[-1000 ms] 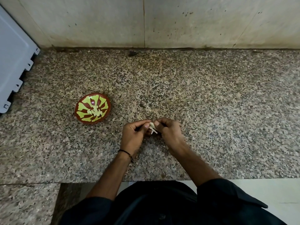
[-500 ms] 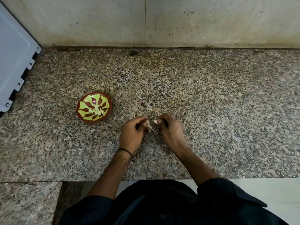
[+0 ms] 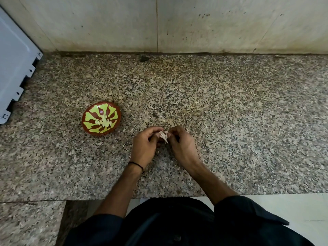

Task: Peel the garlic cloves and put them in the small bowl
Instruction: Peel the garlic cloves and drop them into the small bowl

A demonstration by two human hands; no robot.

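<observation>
1. The speckled granite counter [image 3: 230, 121] runs the width of the view, with a stained tile wall [image 3: 106, 23] behind it. Pale skin scraps or a dropped clove would be hard to spot on this busy pattern.
2. A white panel [image 3: 14, 59] leans in at the far left, well apart from the work.
3. The small bowl [image 3: 87, 126], brown with a yellow-green pattern, sits on the counter to the left of the hands, near but not touching them. A few pale peeled cloves [image 3: 103, 122] lie in its middle. It looks shallow, so a clove tossed rather than placed may bounce out.
4. The left hand [image 3: 144, 147] and right hand [image 3: 182, 146] meet just above the counter near its front edge, fingers curled, thumb and fingertips of each pinching the same piece.
5. The garlic clove [image 3: 163, 135] is held between the two hands, with a papery strip hanging below it; peeling appears to be under way. The clove is small and likely slick once bare, so a hard pull on the skin could make it slip free and roll off the near edge. Skin may also cling and end up in the bowl.
</observation>
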